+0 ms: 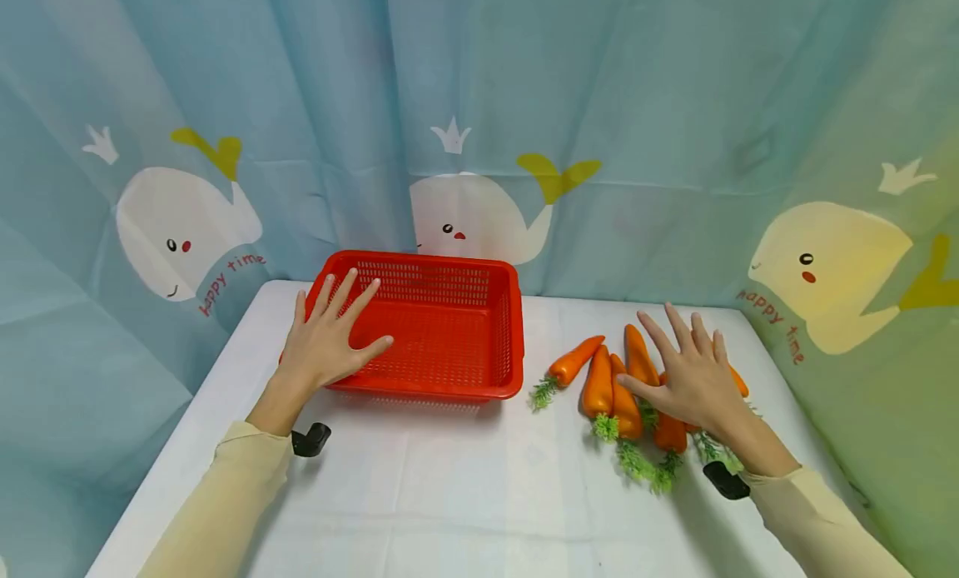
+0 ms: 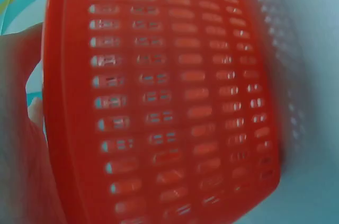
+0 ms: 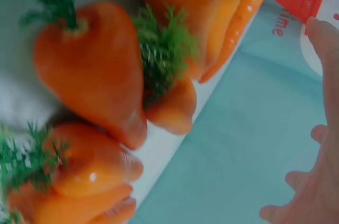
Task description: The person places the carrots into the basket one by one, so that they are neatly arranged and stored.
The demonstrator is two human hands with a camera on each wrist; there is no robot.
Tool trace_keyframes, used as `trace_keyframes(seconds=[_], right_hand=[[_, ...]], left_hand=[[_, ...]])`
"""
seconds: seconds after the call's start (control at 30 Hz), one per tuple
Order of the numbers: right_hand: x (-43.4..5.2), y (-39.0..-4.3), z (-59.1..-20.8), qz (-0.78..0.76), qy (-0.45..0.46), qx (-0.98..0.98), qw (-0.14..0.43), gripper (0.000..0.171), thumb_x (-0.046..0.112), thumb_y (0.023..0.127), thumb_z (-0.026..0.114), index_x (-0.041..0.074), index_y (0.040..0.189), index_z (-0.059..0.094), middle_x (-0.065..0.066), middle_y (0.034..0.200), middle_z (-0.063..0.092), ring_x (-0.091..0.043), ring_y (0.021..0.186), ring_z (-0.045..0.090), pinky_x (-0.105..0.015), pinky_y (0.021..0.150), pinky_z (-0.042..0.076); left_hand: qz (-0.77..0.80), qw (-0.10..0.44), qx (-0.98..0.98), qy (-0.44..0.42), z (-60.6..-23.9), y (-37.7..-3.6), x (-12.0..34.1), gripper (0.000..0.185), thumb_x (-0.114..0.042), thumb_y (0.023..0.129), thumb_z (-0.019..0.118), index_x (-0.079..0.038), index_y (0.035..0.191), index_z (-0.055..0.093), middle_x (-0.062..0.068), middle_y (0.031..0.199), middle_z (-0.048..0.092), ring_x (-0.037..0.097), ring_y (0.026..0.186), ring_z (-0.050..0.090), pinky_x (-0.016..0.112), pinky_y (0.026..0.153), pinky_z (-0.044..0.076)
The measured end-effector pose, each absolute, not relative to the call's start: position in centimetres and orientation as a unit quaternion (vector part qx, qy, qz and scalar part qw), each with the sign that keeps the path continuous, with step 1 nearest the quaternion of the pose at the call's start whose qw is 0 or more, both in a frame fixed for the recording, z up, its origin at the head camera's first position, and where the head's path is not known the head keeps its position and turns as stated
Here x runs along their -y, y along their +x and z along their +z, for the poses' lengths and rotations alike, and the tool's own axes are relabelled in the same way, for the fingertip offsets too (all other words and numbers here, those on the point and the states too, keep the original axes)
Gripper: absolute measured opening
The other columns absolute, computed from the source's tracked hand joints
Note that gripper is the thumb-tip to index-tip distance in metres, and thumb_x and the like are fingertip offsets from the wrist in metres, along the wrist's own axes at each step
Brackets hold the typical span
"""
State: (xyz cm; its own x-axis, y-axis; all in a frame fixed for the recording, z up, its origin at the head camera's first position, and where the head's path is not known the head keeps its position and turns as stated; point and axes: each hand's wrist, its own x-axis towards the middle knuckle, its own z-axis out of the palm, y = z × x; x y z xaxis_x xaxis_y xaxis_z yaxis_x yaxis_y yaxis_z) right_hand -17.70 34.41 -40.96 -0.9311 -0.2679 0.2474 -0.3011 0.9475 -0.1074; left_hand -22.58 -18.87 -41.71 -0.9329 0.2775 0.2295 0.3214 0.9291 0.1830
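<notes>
A red plastic basket (image 1: 419, 336) with slotted walls stands on the left of the table. My left hand (image 1: 322, 336) is over its left end with the fingers spread and straight; in the left wrist view the basket wall (image 2: 175, 91) fills most of the picture. On the right lies a pile of carrots (image 1: 625, 395) with green leafy tops. Spread wide above that pile is my right hand (image 1: 693, 386), holding nothing. The right wrist view shows several carrots (image 3: 95, 70) close up, apart from the fingers. Part of the pile is hidden under the right hand.
The white tabletop (image 1: 449, 495) reaches toward me in front of the basket. A blue curtain (image 1: 644, 87) with whale prints hangs right behind the table and along both sides. One carrot (image 1: 575, 360) lies slightly apart, between the basket and the pile.
</notes>
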Motion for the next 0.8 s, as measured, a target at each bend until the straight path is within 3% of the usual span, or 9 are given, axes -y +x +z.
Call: trace_keyframes(seconds=[0.3,0.5,0.67,0.8], right_hand=[[-36.4,-18.3,-40.3,0.081,0.164,0.975,0.123,0.102,0.056,0.085,0.077,0.023,0.164,0.023,-0.029,0.165,0.020,-0.066,0.139,0.024,-0.081,0.110,0.013],[-37.8,-18.8,-40.4,0.079,0.165,0.976,0.122,0.101,0.052,0.085,0.079,0.022,0.164,0.023,-0.029,0.165,0.019,-0.068,0.134,0.027,-0.081,0.105,0.021],[-38.8,-19.3,-40.7,0.079,0.169,0.975,0.123,0.100,0.049,0.085,0.080,0.020,0.164,0.024,-0.032,0.161,0.023,-0.067,0.131,0.031,-0.080,0.101,0.025],[-39.9,-19.9,-41.0,0.094,0.169,0.973,0.124,0.099,0.044,0.085,0.082,0.016,0.162,0.027,-0.036,0.158,0.027,-0.064,0.130,0.032,-0.081,0.099,0.027]], left_hand=[[-0.158,0.077,0.972,-0.156,-41.5,-23.4,22.4,0.089,-0.060,0.094,0.060,-0.030,0.166,0.016,0.011,0.172,0.008,0.046,0.153,0.014,0.077,0.115,0.007],[-0.234,0.065,0.955,-0.170,-42.1,-23.8,25.3,0.085,-0.048,0.095,0.066,-0.022,0.164,0.025,0.015,0.170,0.017,0.045,0.150,0.024,0.077,0.111,0.023],[-0.323,0.049,0.932,-0.155,-42.9,-23.9,26.7,0.074,-0.037,0.096,0.068,-0.011,0.158,0.036,0.016,0.167,0.025,0.046,0.142,0.037,0.071,0.105,0.040],[-0.402,0.038,0.906,-0.128,-43.4,-23.8,27.6,0.061,-0.029,0.098,0.068,-0.009,0.151,0.044,0.014,0.166,0.030,0.049,0.127,0.051,0.060,0.089,0.057]])
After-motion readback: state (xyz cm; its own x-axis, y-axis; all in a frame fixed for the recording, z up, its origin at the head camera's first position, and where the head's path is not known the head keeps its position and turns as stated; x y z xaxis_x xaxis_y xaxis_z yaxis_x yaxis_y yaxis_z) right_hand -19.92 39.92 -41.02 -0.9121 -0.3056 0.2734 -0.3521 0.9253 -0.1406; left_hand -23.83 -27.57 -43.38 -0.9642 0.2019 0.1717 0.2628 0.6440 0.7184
